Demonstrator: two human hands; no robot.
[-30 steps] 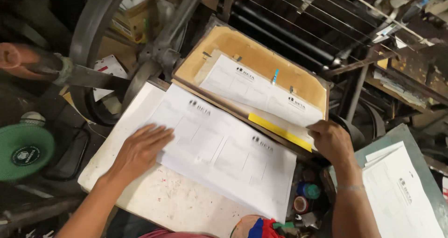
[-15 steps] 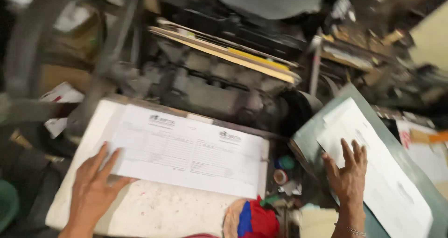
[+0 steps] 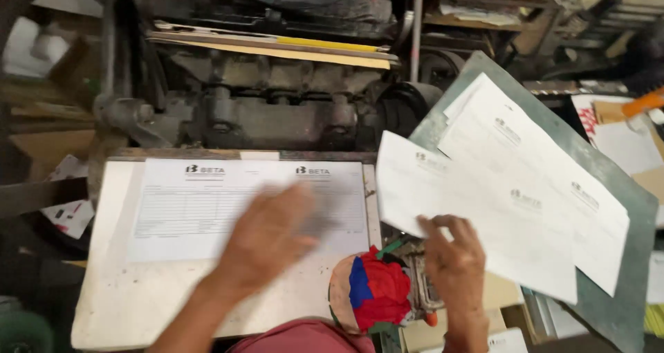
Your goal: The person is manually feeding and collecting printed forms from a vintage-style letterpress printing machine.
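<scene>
1. Left hand [image 3: 266,239]: blurred, fingers spread and open, palm down over the stack of printed forms [image 3: 207,204]. Contact with the paper cannot be told through the blur; nothing is clamped in it.
2. The stack of printed forms lies flat on a pale, stained feed board [image 3: 131,298] in front of the person, its top edge toward the press.
3. Right hand [image 3: 453,259]: fingers closed on the near edge of a loose printed sheet [image 3: 477,215], with the fingertips on top of the paper.
4. That loose printed sheet is tilted, its far part overlapping a second printed sheet [image 3: 546,173]. Both lie over a grey-green slanted board [image 3: 622,291] at the right.
5. The 2 hands are well apart, one on each side of a red and blue cloth bundle [image 3: 373,291] at the near edge of the feed board.
6. Beyond the feed board stands a dark cast-iron press [image 3: 277,111]. Its platen [image 3: 277,49] is seen nearly edge-on, with a tan backing and a yellow strip along it.
7. Far right: stacked papers and card on a cluttered surface, with detail too blurred to tell.
</scene>
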